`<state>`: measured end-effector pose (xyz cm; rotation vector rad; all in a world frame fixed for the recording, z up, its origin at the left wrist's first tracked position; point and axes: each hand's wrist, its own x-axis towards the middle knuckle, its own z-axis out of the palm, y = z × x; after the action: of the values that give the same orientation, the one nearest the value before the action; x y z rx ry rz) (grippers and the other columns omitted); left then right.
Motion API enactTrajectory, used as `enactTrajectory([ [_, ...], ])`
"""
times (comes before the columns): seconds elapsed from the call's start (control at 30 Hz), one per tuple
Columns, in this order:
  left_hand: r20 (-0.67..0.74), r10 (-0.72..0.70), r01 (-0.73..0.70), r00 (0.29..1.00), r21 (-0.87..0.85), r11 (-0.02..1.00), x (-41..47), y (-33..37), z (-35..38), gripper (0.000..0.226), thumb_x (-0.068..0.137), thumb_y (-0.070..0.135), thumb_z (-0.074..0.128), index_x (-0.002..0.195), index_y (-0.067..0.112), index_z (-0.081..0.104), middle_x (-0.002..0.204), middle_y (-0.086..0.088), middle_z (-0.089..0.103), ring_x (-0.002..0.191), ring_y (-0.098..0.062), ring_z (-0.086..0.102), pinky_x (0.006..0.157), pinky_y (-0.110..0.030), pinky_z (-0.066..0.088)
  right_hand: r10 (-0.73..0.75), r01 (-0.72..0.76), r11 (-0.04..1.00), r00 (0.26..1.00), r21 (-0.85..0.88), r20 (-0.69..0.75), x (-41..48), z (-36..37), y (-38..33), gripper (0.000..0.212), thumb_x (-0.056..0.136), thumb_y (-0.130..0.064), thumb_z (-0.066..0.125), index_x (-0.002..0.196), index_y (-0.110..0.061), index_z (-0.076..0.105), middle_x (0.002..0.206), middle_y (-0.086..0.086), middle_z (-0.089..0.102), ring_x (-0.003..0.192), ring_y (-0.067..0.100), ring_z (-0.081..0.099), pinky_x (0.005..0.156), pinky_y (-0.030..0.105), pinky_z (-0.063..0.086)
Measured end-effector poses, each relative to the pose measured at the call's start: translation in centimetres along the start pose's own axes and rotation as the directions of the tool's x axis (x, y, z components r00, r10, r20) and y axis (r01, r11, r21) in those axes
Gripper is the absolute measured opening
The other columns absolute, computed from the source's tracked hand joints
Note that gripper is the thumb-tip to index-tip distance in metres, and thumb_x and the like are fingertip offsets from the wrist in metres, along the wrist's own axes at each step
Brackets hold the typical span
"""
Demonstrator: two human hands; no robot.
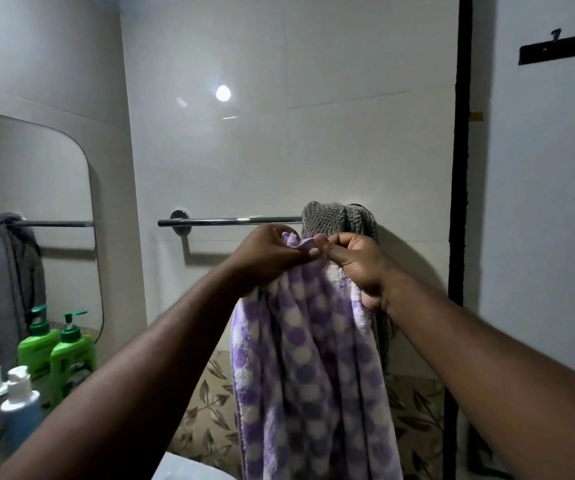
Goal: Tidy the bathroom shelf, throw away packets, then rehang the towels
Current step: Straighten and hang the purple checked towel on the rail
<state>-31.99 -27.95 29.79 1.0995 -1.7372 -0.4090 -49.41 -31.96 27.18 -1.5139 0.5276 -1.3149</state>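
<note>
Left hand [272, 252] and right hand [355, 261] both pinch top edge of purple checked towel [306, 358], just below chrome towel bar [230, 221]. Grey towel [331, 218] bunched on bar's right end, behind right hand.

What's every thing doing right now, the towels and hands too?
towel rail: left part bare
purple checked towel: held up, not on rail
grey towel: bunched over rail's right end
left hand: grips purple checked towel's top
right hand: grips purple checked towel's top
green pump bottle: upright
</note>
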Motion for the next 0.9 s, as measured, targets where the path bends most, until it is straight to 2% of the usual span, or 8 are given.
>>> enactTrajectory([
  [0.13,-0.179,0.02,-0.041,0.984,-0.111,0.993,0.3,0.1,0.1,0.029,0.087,0.03,0.079,0.067,0.019,0.061,0.062,0.006,0.05,0.063,-0.012,0.042,0.06,-0.03,0.033,0.181,-0.141,0.975,0.952,-0.173,0.248,-0.9,-2.1,0.7,0.039,0.09,-0.026,0.068,0.117,0.001,0.064,0.116,0.027,0.07,0.098,0.033,0.068,0.093,0.048,0.056],
  [0.2,-0.291,0.006,-0.057,0.957,-0.166,0.984,0.6,0.2,0.0,0.025,0.089,0.022,0.076,0.07,0.019,0.06,0.063,0.003,0.047,0.063,-0.013,0.041,0.06,-0.03,0.032,0.198,-0.138,0.958,0.953,-0.252,0.229,-1.3,-2.3,1.7,0.037,0.098,-0.019,0.063,0.123,0.009,0.061,0.121,0.03,0.068,0.104,0.035,0.064,0.098,0.051,0.053],
  [0.3,-0.313,-0.083,-0.028,0.946,-0.334,0.942,0.7,-0.1,-0.4,0.032,0.084,0.003,0.075,0.072,0.018,0.05,0.072,-0.009,0.046,0.07,-0.02,0.04,0.061,-0.032,0.033,0.077,-0.067,0.989,0.995,-0.13,0.067,-1.6,-2.4,1.8,0.018,0.1,-0.019,0.061,0.098,-0.003,0.068,0.093,0.016,0.073,0.085,0.025,0.063,0.073,0.033,0.057],
  [0.4,-0.215,-0.121,0.02,0.969,-0.421,0.907,0.3,0.0,0.3,0.025,0.079,0.002,0.076,0.092,0.011,0.057,0.083,-0.014,0.057,0.071,-0.022,0.05,0.063,-0.032,0.044,-0.02,0.008,0.991,0.996,-0.13,-0.091,-1.0,-2.0,1.0,0.014,0.094,-0.02,0.071,0.085,-0.012,0.065,0.087,0.015,0.065,0.081,0.023,0.056,0.072,0.035,0.051],
  [0.57,0.111,0.056,-0.049,0.992,-0.059,0.997,-0.1,0.6,1.0,0.029,0.081,0.021,0.087,0.101,0.004,0.076,0.098,-0.017,0.078,0.081,-0.014,0.062,0.077,-0.032,0.052,-0.093,0.087,0.988,0.995,-0.128,-0.043,0.1,0.1,-0.3,0.022,0.091,-0.01,0.074,0.072,-0.015,0.063,0.077,0.011,0.063,0.065,0.016,0.056,0.06,0.029,0.05],
  [0.63,0.052,0.076,-0.077,0.996,0.001,0.997,0.0,0.6,0.5,0.014,0.081,0.014,0.086,0.082,0.006,0.076,0.076,-0.002,0.075,0.07,-0.006,0.056,0.069,-0.027,0.047,-0.025,0.026,1.0,0.999,-0.017,0.026,-0.1,-0.3,-0.6,0.018,0.086,-0.016,0.078,0.076,-0.012,0.065,0.077,0.012,0.067,0.063,0.017,0.062,0.061,0.029,0.056],
  [0.73,-0.105,0.019,-0.04,0.994,-0.196,0.98,0.0,0.4,-0.3,0.028,0.086,0.008,0.079,0.061,0.019,0.07,0.059,0.011,0.061,0.057,-0.005,0.052,0.061,-0.024,0.041,0.098,-0.106,0.994,0.976,0.029,0.195,-0.9,-2.3,-0.5,0.016,0.081,-0.027,0.077,0.081,-0.013,0.068,0.082,0.014,0.069,0.067,0.021,0.065,0.066,0.034,0.057],
  [0.9,-0.194,-0.059,-0.039,0.979,-0.466,0.884,-0.2,0.0,-1.2,0.004,0.089,0.006,0.074,0.087,0.006,0.071,0.067,-0.002,0.066,0.06,-0.015,0.062,0.061,-0.025,0.053,0.089,-0.096,0.995,0.978,0.03,0.189,-1.4,-3.4,0.6,0.01,0.083,-0.023,0.072,0.082,-0.014,0.067,0.086,0.013,0.066,0.074,0.02,0.062,0.076,0.038,0.052],
])
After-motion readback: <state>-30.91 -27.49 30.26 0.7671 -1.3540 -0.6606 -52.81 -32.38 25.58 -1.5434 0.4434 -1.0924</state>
